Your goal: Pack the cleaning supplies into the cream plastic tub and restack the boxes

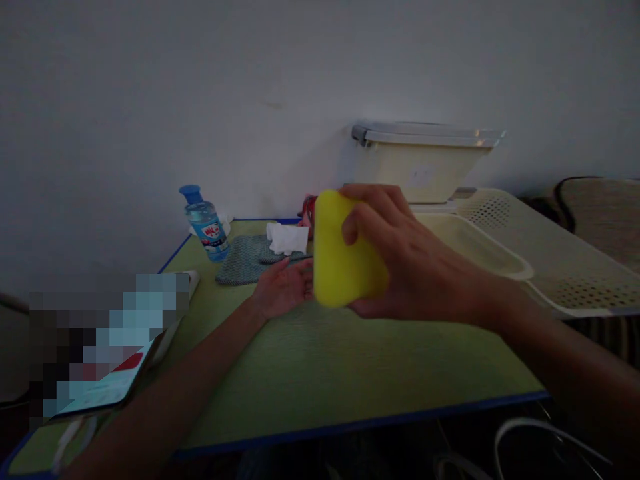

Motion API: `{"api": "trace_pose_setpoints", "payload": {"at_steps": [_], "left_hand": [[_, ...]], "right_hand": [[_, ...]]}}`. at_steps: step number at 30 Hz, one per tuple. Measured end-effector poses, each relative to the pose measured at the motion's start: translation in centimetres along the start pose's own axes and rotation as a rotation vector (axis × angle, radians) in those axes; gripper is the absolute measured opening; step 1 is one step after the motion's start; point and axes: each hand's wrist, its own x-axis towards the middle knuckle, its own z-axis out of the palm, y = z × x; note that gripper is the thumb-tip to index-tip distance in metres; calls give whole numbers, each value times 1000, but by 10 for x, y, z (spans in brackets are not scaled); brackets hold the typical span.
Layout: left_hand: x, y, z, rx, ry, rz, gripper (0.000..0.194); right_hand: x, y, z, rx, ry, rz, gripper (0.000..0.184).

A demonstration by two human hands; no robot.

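My right hand (400,257) holds up a smooth yellow block with rounded corners (335,267), blurred, above the table; whether it is a sponge cannot be made out. The fingers wrap over its top and side, with the thumb underneath. Palm up, my left hand (284,288) lies to the left of the block and farther back, its fingers stretched out and holding nothing. The block hides its fingertips. Just behind that hand are a grey woven cloth (240,261) and a crumpled white tissue (287,238). A red item (307,210) is partly hidden behind the block.
A blue pump bottle (207,227) stands at the table's back left. On the left lies a tablet-like screen (115,373), partly pixelated. A lidded bin (420,167), a cream tray (465,243) and a perforated white basket (545,253) fill the right. The green table (310,380) has blue edges.
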Motion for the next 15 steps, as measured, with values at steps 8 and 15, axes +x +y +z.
{"api": "trace_pose_setpoints", "payload": {"at_steps": [8, 15], "left_hand": [[4, 2, 8, 105, -83, -27, 50], [8, -5, 25, 835, 420, 623, 28]], "right_hand": [[-31, 94, -29, 33, -209, 333, 47], [-54, 119, -2, 91, -373, 356, 50]]}}
